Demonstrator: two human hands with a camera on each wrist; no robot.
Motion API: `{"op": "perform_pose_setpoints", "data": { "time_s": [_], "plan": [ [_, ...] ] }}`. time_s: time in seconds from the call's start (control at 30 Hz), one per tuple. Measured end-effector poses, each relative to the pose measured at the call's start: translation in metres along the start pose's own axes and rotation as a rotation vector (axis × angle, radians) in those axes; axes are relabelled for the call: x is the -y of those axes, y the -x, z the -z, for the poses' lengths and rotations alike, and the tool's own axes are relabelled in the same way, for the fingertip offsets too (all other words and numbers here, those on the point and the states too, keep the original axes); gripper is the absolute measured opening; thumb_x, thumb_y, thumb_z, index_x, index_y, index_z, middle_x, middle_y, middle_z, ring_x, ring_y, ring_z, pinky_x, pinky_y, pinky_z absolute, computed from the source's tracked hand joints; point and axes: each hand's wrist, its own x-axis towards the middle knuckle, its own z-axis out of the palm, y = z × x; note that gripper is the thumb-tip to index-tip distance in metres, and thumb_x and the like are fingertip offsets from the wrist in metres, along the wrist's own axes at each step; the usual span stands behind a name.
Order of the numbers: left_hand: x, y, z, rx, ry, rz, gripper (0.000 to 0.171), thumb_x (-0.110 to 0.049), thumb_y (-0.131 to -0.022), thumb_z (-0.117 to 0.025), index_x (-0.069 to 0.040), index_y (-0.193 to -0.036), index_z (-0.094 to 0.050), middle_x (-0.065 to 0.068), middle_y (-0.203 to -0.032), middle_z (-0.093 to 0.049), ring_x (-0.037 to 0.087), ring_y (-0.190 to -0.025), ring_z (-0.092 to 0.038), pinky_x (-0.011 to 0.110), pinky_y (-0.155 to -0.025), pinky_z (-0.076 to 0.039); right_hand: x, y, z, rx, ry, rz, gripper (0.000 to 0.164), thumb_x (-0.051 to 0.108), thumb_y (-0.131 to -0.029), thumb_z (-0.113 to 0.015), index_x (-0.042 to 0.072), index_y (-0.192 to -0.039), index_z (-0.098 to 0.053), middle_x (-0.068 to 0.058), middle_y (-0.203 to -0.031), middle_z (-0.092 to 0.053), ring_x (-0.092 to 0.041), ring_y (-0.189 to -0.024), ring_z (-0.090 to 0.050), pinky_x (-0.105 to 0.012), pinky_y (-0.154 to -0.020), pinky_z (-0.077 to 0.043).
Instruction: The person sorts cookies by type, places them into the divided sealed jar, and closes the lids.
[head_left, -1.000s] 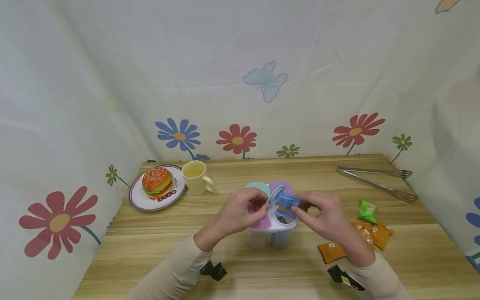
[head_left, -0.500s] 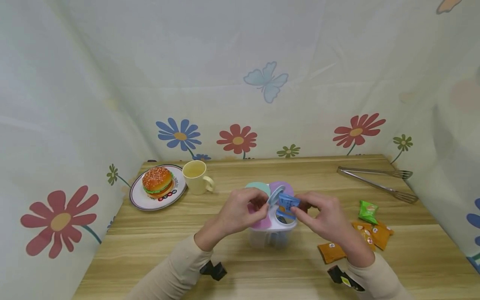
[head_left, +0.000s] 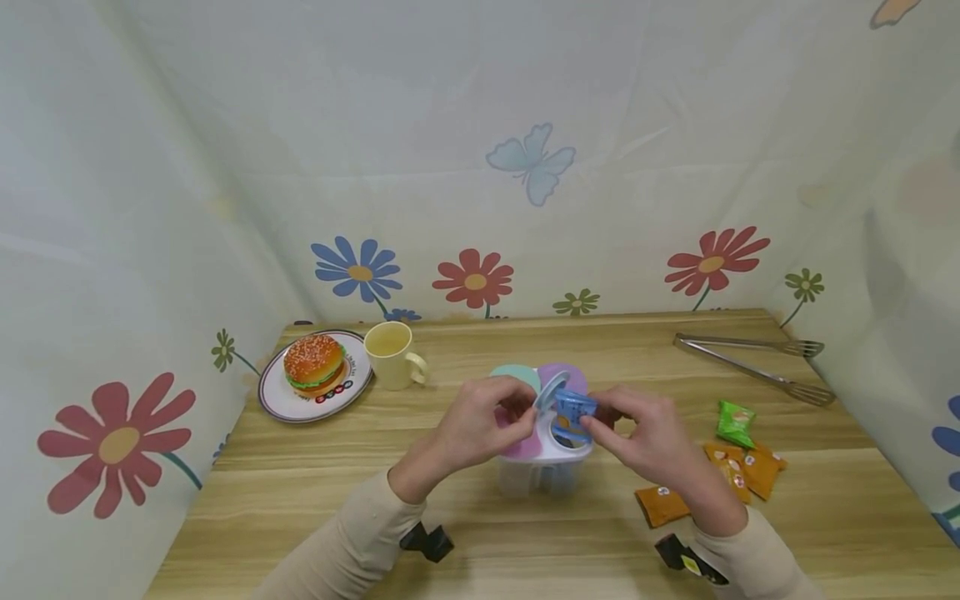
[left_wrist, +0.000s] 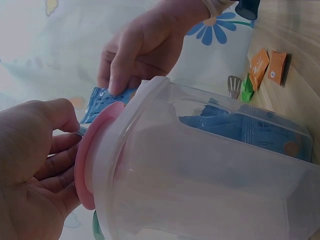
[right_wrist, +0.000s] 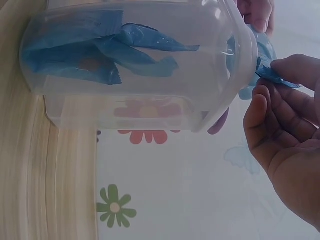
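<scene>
A clear plastic box [left_wrist: 200,185] with a white top and pastel flip lids stands mid-table. My left hand [head_left: 480,421] pinches the raised blue lid [head_left: 551,392] by its edge, with the other fingers beside the pink lid [left_wrist: 95,150]. Between the thumb and fingers of my right hand [head_left: 648,429] is a blue snack packet [head_left: 575,407], upright at the round opening under that lid. Its lower end reaches into the hole. Through the clear wall, several blue packets [right_wrist: 75,55] show at the bottom of the same compartment.
Several orange packets [head_left: 663,505] and a green one [head_left: 736,422] lie right of the box, partly behind my right forearm. Metal tongs [head_left: 750,367] rest at the back right. At the back left are a yellow mug [head_left: 390,358] and a plate [head_left: 281,404] bearing a burger [head_left: 315,365].
The blue packet and my right fingers have shifted slightly left and down at the opening. My left hand and the raised lid stay in place.
</scene>
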Motion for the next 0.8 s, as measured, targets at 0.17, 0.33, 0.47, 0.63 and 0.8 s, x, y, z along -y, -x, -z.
{"op": "perform_pose_setpoints", "data": {
  "time_s": [0.17,0.33,0.47,0.63,0.8],
  "plan": [
    [0.0,0.0006,-0.0004,0.002,-0.008,-0.001,0.015,-0.006,-0.083,-0.072,-0.005,-0.097,-0.068,0.001,-0.085,-0.068,0.004,-0.072,-0.06,0.015,-0.065,-0.055,0.0002,-0.0003,-0.0019,0.005,-0.001,0.011,0.021,0.005,-0.077,-0.079,0.011,-0.095,-0.072,0.011,-0.08,-0.066,0.0,-0.066,-0.055,-0.022,-0.061,-0.054],
    [-0.0007,0.0005,-0.0001,0.002,-0.007,-0.004,0.015,-0.006,-0.083,-0.072,-0.005,-0.097,-0.068,0.002,-0.085,-0.068,0.005,-0.072,-0.06,0.015,-0.065,-0.055,0.0002,-0.0013,-0.0029,0.003,0.0,0.019,0.021,0.005,-0.077,-0.079,0.009,-0.096,-0.072,0.009,-0.081,-0.067,-0.001,-0.067,-0.055,-0.022,-0.061,-0.055],
    [-0.0011,0.0005,0.0004,0.003,-0.004,-0.006,0.015,-0.007,-0.083,-0.072,-0.004,-0.098,-0.068,0.003,-0.086,-0.068,0.005,-0.073,-0.06,0.015,-0.066,-0.054,0.0002,-0.0016,-0.0034,-0.002,0.001,0.023,0.021,0.004,-0.076,-0.08,0.009,-0.095,-0.072,0.01,-0.08,-0.066,-0.001,-0.067,-0.055,-0.021,-0.061,-0.054],
    [-0.0012,0.0,0.0006,0.006,-0.007,0.0,0.016,-0.006,-0.083,-0.072,-0.005,-0.098,-0.068,0.002,-0.086,-0.068,0.005,-0.072,-0.06,0.015,-0.066,-0.054,0.0005,-0.0018,-0.0045,0.0,-0.012,0.039,0.02,0.003,-0.076,-0.079,0.01,-0.094,-0.071,0.009,-0.079,-0.066,-0.001,-0.066,-0.054,-0.021,-0.06,-0.053],
    [-0.0009,-0.0002,0.0007,0.006,-0.006,0.007,0.016,-0.006,-0.083,-0.073,-0.006,-0.098,-0.068,0.001,-0.086,-0.068,0.005,-0.072,-0.059,0.015,-0.066,-0.054,0.0002,-0.0019,-0.0055,0.003,-0.029,0.046,0.02,0.003,-0.077,-0.079,0.011,-0.092,-0.071,0.01,-0.077,-0.064,-0.001,-0.065,-0.053,-0.022,-0.059,-0.053]
  ]
}}
